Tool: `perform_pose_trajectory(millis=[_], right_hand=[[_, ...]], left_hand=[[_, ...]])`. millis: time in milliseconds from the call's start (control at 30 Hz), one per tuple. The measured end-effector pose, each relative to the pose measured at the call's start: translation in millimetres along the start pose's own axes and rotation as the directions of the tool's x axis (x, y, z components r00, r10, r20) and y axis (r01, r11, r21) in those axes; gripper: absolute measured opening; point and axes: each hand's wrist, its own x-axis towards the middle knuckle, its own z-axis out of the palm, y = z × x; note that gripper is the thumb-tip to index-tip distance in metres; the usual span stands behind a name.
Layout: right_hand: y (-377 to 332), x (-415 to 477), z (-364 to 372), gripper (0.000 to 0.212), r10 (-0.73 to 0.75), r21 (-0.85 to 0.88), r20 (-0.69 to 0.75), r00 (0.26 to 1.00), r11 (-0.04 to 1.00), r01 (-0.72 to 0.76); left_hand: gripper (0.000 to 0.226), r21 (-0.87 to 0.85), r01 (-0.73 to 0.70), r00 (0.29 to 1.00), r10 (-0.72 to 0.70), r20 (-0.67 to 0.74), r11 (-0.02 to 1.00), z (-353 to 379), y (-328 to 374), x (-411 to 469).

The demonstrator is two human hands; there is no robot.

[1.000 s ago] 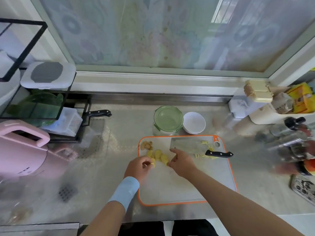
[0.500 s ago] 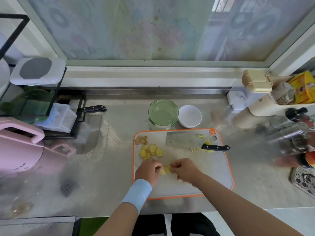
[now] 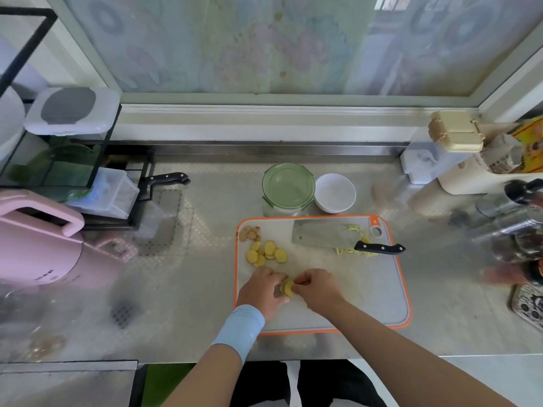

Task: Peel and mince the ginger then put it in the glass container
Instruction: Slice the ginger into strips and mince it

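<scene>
Few ginger slices (image 3: 287, 287) now moved from pile (image 3: 266, 252) to near part of cutting board (image 3: 367, 304); left hand (image 3: 261, 292) and right hand (image 3: 316, 290) close together, both pinch them; cleaver (image 3: 323, 237) lies unused, mincing probably next

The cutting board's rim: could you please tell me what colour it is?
Orange, around a grey cutting board, clearest in the head view.

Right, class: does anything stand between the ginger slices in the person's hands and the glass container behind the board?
Yes. A green lid sits on the glass container, closing its mouth. On the cutting board, loose slices and the cleaver lie flat between it and the held slices, probably low enough to lift over.
</scene>
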Motion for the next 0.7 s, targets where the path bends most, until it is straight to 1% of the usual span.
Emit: perform_pose_trajectory(millis=[167, 233, 333, 433, 500, 633, 700], right_hand=[[2, -2, 6, 0.01, -0.003, -0.096, -0.091, 0.996, 0.995, -0.006], [3, -4, 6, 0.011, -0.017, -0.136, -0.09, 0.996, 0.991, 0.004], [4, -5, 6, 0.009, -0.047, -0.19, -0.089, 0.995, 0.981, 0.029], [8, -6, 8, 0.007, -0.119, -0.203, -0.085, 0.989, 0.974, 0.1], [12, -7, 9, 0.003, -0.185, -0.249, -0.074, 0.98, 0.955, 0.162], [9, -6, 7, 0.013, -0.254, -0.393, -0.017, 0.967, 0.891, 0.228], [0, -4, 2, 0.02, -0.277, -0.436, -0.017, 0.961, 0.867, 0.243]], left_hand=[[0.035, 0.047, -0.017, 1.0, 0.018, -0.022, 0.999, 0, 5, 0], [0.031, 0.043, -0.028, 0.999, 0.029, -0.04, 0.999, 4, 5, -3], [0.031, 0.035, -0.032, 0.997, 0.035, -0.068, 0.999, 8, 5, -7], [0.032, 0.058, -0.038, 0.996, 0.042, -0.075, 0.998, 9, 6, -8], [0.031, 0.069, -0.039, 0.996, 0.044, -0.075, 0.997, 8, 7, -9], [0.03, 0.073, -0.026, 0.996, 0.032, -0.088, 0.997, 6, 11, -10], [0.036, 0.067, -0.038, 0.995, 0.043, -0.087, 0.997, 3, 9, -10]])
